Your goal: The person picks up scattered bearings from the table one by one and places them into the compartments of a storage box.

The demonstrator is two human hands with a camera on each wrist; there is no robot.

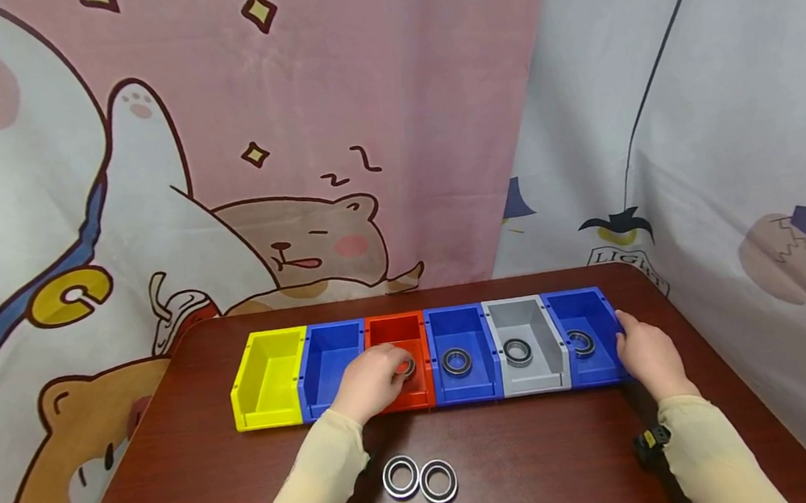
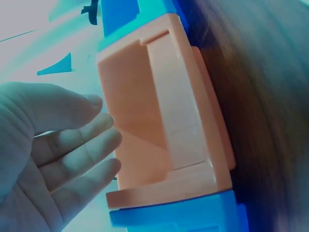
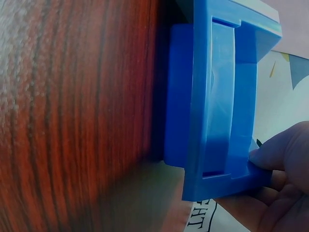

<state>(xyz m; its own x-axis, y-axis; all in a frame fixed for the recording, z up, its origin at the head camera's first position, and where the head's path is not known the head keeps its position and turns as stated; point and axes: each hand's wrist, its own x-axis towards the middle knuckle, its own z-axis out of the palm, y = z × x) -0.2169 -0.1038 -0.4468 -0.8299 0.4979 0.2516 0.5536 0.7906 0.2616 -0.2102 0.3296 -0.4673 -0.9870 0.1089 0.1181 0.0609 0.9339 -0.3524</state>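
Two bearings (image 1: 402,494) lie nearest on the bench (image 1: 525,458).
Beyond, I see the left hand (image 1: 370,380), fingers (image 2: 82,147) parted, holding nothing, partly hiding the bearing (image 1: 410,366) in the red bin (image 1: 410,403); the right hand (image 1: 648,353) pinches the rightmost blue bin (image 1: 600,376).

Left hand (image 1: 370,382) and right hand (image 1: 649,353) bare; left sleeve (image 1: 311,479) and right sleeve (image 1: 717,456) pale cream, creased. Black device (image 1: 644,455), yellow patch (image 1: 649,439) on it, at the right cuff (image 1: 681,411).
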